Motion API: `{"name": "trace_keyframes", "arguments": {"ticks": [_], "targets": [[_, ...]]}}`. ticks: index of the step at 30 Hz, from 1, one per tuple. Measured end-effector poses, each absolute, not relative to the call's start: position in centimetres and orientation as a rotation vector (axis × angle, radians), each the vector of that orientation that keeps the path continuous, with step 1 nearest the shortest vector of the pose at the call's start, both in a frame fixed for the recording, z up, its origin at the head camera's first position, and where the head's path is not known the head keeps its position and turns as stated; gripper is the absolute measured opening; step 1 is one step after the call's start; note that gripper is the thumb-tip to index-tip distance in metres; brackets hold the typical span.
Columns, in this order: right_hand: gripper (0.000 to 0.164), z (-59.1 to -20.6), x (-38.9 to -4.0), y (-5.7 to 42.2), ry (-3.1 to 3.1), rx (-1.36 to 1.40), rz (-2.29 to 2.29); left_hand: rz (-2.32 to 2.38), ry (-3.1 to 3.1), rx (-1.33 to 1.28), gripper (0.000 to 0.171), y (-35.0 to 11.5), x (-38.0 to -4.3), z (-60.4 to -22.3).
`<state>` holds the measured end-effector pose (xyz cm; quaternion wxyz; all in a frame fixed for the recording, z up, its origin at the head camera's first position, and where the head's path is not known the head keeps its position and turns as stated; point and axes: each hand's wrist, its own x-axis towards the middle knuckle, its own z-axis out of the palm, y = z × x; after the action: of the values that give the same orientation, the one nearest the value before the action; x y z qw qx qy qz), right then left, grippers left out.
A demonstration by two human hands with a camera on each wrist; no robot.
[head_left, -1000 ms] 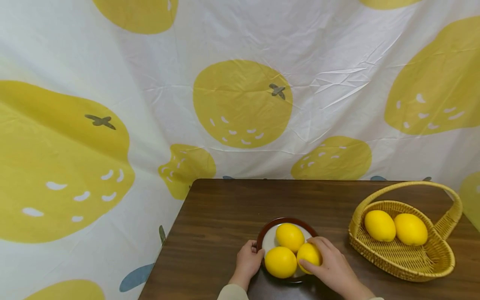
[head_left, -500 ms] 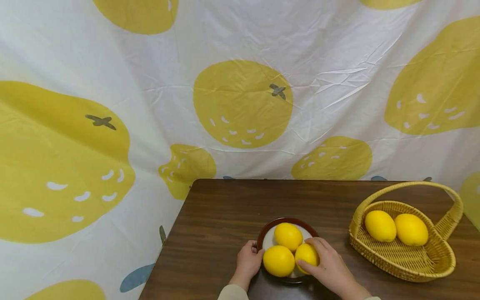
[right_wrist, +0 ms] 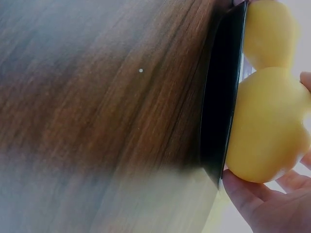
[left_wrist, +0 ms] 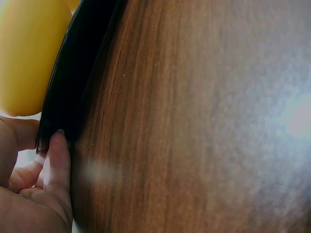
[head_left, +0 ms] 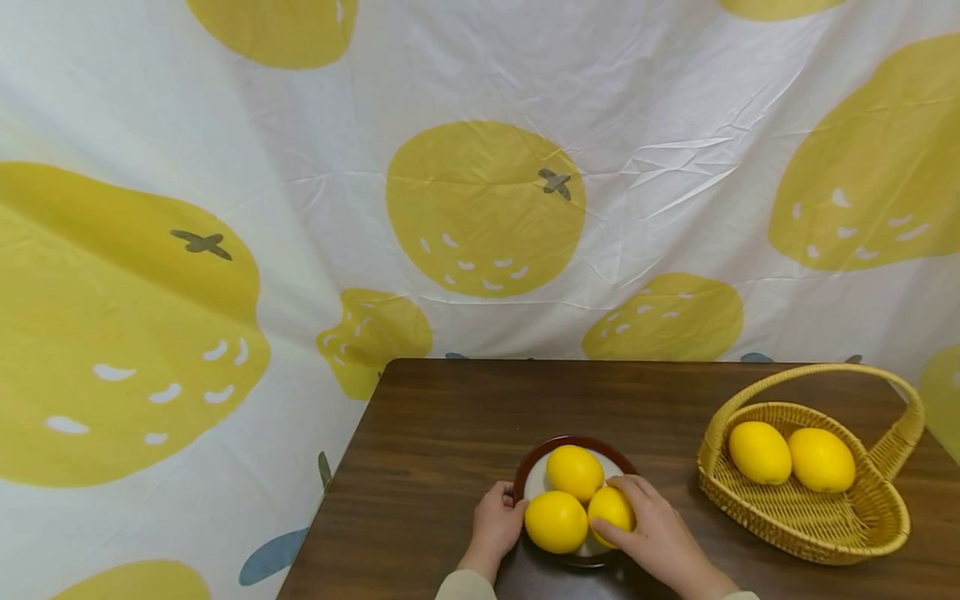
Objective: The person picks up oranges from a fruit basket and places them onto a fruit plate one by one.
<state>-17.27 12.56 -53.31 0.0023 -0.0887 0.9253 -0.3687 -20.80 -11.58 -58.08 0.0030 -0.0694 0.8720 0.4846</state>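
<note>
A round plate (head_left: 534, 457) with a brown rim and pale inside stands on the table, bearing three yellow lemons. My left hand (head_left: 497, 527) pinches the plate's left rim; in the left wrist view, a fingertip (left_wrist: 59, 145) lies against its dark outer side. On the plate's right, my right hand (head_left: 663, 537) grips one lemon (head_left: 611, 510), thumb in front and fingers behind. That lemon touches or nearly touches the front-left lemon (head_left: 557, 522) and the back lemon (head_left: 575, 472). In the right wrist view, the gripped lemon (right_wrist: 267, 126) sits at the dark plate side (right_wrist: 221, 97).
A wicker basket (head_left: 817, 546) with a tall arched handle stands right of the plate. Two more lemons, a left one (head_left: 761, 452) and a right one (head_left: 822, 460), lie in it. Behind the dark wooden table (head_left: 420, 450) hangs a white cloth (head_left: 645, 108) printed with lemons.
My right hand has shifted slightly left with its lemon, and the other two lemons on the plate have moved slightly left too. My left hand stays at the rim.
</note>
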Motion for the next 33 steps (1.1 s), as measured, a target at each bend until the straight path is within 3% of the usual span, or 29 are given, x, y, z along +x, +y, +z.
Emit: {"name": "trace_keyframes", "arguments": {"ticks": [33], "targets": [[0.066,-52.83,-17.09,13.52,2.898,-0.281,-1.165,1.503,2.726,-0.227,0.026,-11.61,-20.89,-58.1]]}}
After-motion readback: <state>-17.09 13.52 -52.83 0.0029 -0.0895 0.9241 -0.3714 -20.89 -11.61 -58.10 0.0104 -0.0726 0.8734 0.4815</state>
